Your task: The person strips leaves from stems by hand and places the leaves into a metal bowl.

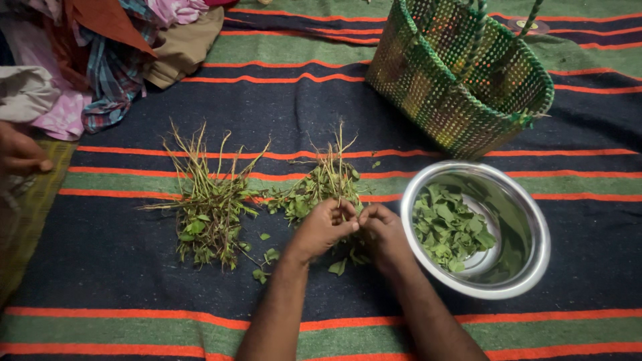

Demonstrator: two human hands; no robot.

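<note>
My left hand (322,228) and my right hand (382,234) meet in the middle of the striped mat, both pinching a leafy green sprig (346,212) from the bunch of greens (321,184) lying just beyond them. To the right stands a round steel bowl (528,220) holding plucked green leaves (449,228). A pile of stripped stalks (208,207) with a few leaves lies to the left of my hands. Loose leaves (266,255) are scattered below that pile.
A green woven plastic basket (461,80) stands at the back right. Crumpled clothes (100,60) are heaped at the back left. Another person's hand (20,152) shows at the left edge. The striped mat (134,267) covers the floor.
</note>
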